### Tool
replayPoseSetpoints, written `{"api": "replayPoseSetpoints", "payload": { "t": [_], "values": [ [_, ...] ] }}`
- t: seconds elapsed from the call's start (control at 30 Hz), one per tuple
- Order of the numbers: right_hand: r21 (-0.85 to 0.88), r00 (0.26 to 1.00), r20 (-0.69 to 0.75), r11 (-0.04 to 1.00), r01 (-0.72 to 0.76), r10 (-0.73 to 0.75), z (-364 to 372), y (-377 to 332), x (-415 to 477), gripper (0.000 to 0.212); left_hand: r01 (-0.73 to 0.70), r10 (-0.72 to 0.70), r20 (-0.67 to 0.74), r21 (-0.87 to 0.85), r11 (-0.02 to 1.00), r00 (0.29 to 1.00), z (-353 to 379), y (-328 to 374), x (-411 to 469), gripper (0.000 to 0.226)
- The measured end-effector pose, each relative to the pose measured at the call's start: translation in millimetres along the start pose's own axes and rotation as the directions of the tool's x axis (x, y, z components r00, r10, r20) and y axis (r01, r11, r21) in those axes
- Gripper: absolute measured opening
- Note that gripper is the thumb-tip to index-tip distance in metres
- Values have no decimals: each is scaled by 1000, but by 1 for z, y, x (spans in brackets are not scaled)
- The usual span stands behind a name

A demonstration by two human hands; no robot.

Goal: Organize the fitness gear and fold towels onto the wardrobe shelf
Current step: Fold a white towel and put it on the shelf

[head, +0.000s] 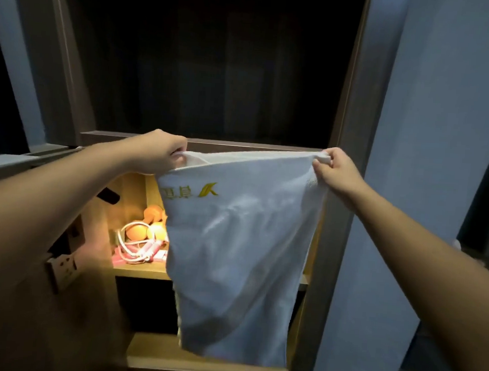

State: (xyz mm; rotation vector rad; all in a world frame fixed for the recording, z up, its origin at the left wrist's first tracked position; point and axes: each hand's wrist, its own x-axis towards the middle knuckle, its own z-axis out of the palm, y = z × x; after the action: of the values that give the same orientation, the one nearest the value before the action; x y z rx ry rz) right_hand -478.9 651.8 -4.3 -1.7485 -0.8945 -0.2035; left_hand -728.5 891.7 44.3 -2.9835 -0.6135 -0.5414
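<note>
While hanging in front of the lit wardrobe shelf (pixel 210 278), white towel (pixel 238 257) being held up by its top corners, apparently to square it for folding. Left hand (pixel 156 153) and right hand (pixel 334 171) each pinching a corner, fingers curled tight. Orange dumbbells (pixel 144 230) and pink jump rope (pixel 137 250) already sitting on that shelf.

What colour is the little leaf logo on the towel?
Yellow-gold, on the white towel, near its top left; the leaf logo shows in the head view.

Both bare arms extended forward, left hand (pixel 158 153) fisted, knuckles up, right hand (pixel 335 170) pinching with thumb and fingers, hands level, well apart
</note>
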Motion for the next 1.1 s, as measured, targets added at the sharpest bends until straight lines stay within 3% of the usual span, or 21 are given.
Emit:
{"api": "replayPoseSetpoints", "payload": {
  "t": [0.1, 0.17, 0.23, 0.37, 0.43, 0.53, 0.7, 0.83, 0.93, 1.1],
  "values": [
    [-22, 998, 58, 999, -25, 27, 16, 8, -8, 11, -12, -8, 136, 144, 990, 991, 6, 0, 8, 16],
    [15, 998, 44, 999, -48, 47, 23, 11, -11, 13, -35, 12, 161, 141, 989, 987, 7, -2, 5, 14],
    [69, 997, 20, 995, -75, 74, 24, 16, -14, 14, -57, 49, 139, 53, 997, 989, 9, -9, -7, 15],
    [156, 993, 22, 981, -119, 117, 20, 29, -23, 17, -48, 67, 45, -345, 937, 997, 24, -23, -42, 8],
    [167, 990, 34, 976, -142, 138, 23, 33, -29, 19, -101, 100, -24, -396, 913, 995, 38, -23, -57, 8],
    [243, 985, 45, 955, -171, 165, 32, 32, -35, 20, -190, 171, -86, -347, 918, 982, 60, -23, -68, 19],
    [372, 971, 83, 897, -237, 222, 44, 28, -38, 22, -321, 309, -86, -238, 917, 947, 100, -29, -74, 15],
    [402, 971, 94, 884, -240, 220, 49, 27, -36, 27, -262, 265, -26, -285, 922, 964, 136, -34, -76, 31],
    [396, 972, 80, 888, -234, 221, 49, 29, -33, 27, -258, 203, -171, -428, 866, 964, 165, -24, -75, 25],
    [404, 969, 54, 882, -242, 241, 40, 34, -25, 26, -87, -95, -321, -509, 856, 942, 202, 8, -61, 8]
  ]
}}
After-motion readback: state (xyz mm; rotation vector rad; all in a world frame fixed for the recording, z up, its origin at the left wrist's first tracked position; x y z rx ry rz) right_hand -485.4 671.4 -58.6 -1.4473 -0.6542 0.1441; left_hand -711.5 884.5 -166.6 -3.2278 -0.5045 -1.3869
